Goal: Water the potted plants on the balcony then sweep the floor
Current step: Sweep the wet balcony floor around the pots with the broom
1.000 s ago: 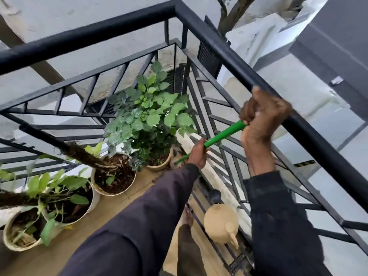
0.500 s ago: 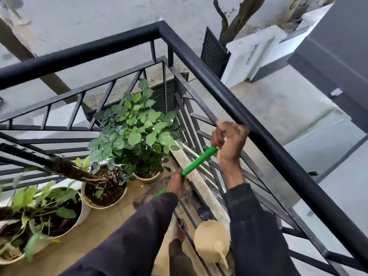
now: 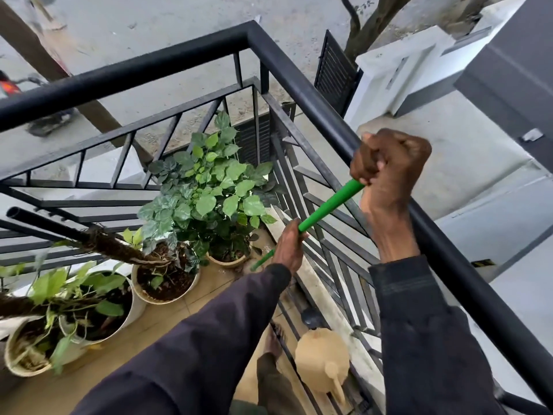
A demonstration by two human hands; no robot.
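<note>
Green broom handle (image 3: 329, 205), black railing (image 3: 143, 70)

A black metal railing (image 3: 299, 83) wraps the balcony corner. Beyond it, on the street below, are a blurred motorbike (image 3: 6, 86) and a tree trunk (image 3: 377, 28).

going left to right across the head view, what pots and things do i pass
beige pot → white pot → cream pot with dark soil → small pot under the leafy plant → tan watering can → right hand gripping the green handle

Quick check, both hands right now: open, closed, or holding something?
Left hand: closed round the green handle, lower down.
Right hand: closed round the same handle at its upper end.
</note>
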